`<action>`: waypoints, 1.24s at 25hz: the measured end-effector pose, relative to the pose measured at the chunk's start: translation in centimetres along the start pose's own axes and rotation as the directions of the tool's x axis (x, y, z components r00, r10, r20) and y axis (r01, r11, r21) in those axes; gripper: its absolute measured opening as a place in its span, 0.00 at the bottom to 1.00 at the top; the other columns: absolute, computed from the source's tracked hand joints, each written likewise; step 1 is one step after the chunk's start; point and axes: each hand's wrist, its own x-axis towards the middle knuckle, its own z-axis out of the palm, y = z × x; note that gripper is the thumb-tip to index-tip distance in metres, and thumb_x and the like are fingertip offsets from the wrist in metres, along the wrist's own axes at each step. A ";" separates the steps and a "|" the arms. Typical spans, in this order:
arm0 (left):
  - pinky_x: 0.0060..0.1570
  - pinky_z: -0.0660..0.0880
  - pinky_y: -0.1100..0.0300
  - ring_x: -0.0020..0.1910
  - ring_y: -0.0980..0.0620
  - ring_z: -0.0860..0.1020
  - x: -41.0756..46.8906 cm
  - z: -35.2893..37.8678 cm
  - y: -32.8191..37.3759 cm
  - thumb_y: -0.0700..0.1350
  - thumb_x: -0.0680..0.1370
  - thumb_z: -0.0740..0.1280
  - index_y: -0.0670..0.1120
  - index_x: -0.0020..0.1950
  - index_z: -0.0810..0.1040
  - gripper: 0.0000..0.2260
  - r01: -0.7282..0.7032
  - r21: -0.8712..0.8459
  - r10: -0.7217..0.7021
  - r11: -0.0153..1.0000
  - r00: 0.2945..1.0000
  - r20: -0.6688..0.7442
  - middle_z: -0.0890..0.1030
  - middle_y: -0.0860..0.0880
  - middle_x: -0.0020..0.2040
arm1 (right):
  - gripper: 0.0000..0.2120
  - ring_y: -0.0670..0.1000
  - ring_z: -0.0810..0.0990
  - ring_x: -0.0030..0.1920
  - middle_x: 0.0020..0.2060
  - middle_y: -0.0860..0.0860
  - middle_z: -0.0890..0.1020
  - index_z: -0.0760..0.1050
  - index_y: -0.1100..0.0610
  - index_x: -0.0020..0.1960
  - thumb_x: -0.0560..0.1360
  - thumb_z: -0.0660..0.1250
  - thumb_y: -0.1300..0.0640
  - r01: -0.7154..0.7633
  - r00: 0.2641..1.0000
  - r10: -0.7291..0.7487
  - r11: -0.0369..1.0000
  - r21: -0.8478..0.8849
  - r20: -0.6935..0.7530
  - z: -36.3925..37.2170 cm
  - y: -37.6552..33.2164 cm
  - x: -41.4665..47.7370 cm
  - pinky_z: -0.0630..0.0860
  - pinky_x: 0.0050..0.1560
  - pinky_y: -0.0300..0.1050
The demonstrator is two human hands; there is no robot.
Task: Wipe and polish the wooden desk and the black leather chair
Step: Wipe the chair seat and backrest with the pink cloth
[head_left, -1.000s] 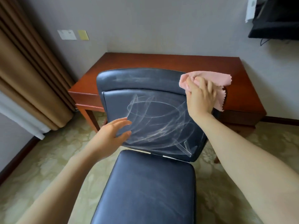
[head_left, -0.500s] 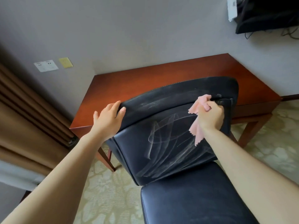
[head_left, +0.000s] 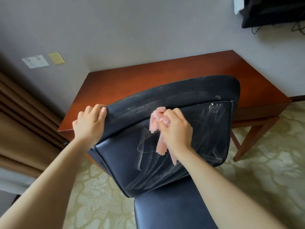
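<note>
1. Firmly, the left hand (head_left: 90, 122) curls its fingers (head_left: 97, 108) over the top left corner of the black leather chair (head_left: 206, 134), which stands just before the wooden desk (head_left: 165, 75); that brace should stop rocking.
2. The right hand (head_left: 177, 131) has its fingers bunched round a pink cloth (head_left: 156, 124), pressed at the chair's upper seam.
3. Better to spread the cloth flatter and overlap strokes rightward, since whitish streaks (head_left: 212, 113) cover the panel.
</note>
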 end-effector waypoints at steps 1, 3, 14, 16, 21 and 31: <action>0.59 0.60 0.47 0.62 0.39 0.67 -0.1 0.3 0.2 0.51 0.83 0.50 0.48 0.64 0.72 0.16 0.014 0.005 -0.014 1.000 1.000 -0.010 0.72 0.41 0.61 | 0.03 0.50 0.73 0.37 0.42 0.48 0.72 0.74 0.55 0.42 0.74 0.66 0.57 -0.028 0.999 0.028 1.000 -0.010 -0.036 -1.2 1.6 1.0 0.70 0.34 0.44; 0.59 0.60 0.47 0.62 0.39 0.66 -0.1 0.3 0.2 0.51 0.83 0.50 0.48 0.64 0.73 0.16 0.026 0.010 -0.025 1.000 0.999 -0.038 0.72 0.41 0.61 | 0.03 0.53 0.76 0.41 0.44 0.50 0.75 0.75 0.56 0.44 0.75 0.64 0.57 -0.113 0.984 0.109 0.993 -0.023 -0.142 -3.5 4.7 3.0 0.75 0.38 0.47; 0.59 0.61 0.46 0.61 0.39 0.66 0.5 1.1 1.1 0.50 0.83 0.49 0.47 0.64 0.72 0.16 -0.020 0.016 0.021 1.000 0.998 -0.061 0.71 0.40 0.62 | 0.08 0.57 0.78 0.53 0.53 0.57 0.78 0.75 0.61 0.54 0.78 0.61 0.60 -0.461 0.827 0.440 0.887 0.026 -0.351 -6.0 7.3 6.2 0.69 0.44 0.43; 0.60 0.60 0.47 0.62 0.40 0.66 0.5 1.2 1.0 0.51 0.84 0.48 0.48 0.66 0.70 0.17 -0.051 0.003 0.051 0.999 0.997 -0.049 0.71 0.41 0.63 | 0.07 0.53 0.77 0.49 0.50 0.54 0.77 0.75 0.58 0.52 0.78 0.62 0.58 -0.398 0.857 0.380 0.917 0.021 -0.348 -2.8 3.7 4.3 0.68 0.43 0.42; 0.61 0.58 0.49 0.62 0.43 0.64 0.5 0.9 -0.3 0.50 0.84 0.48 0.52 0.69 0.68 0.17 -0.136 -0.108 0.137 0.985 0.991 0.002 0.70 0.45 0.64 | 0.02 0.51 0.76 0.42 0.44 0.47 0.73 0.74 0.56 0.44 0.75 0.63 0.60 -0.220 0.940 0.240 0.969 0.108 -0.242 4.7 -4.5 -1.5 0.65 0.37 0.44; 0.53 0.50 0.60 0.52 0.53 0.59 0.7 0.6 -0.5 0.45 0.83 0.42 0.53 0.67 0.69 0.20 -0.167 -0.272 0.186 0.948 0.982 0.045 0.68 0.50 0.53 | 0.08 0.56 0.74 0.27 0.34 0.51 0.73 0.77 0.55 0.46 0.69 0.62 0.57 0.317 0.936 -0.335 0.935 -0.161 -0.105 3.2 -5.5 1.9 0.73 0.23 0.46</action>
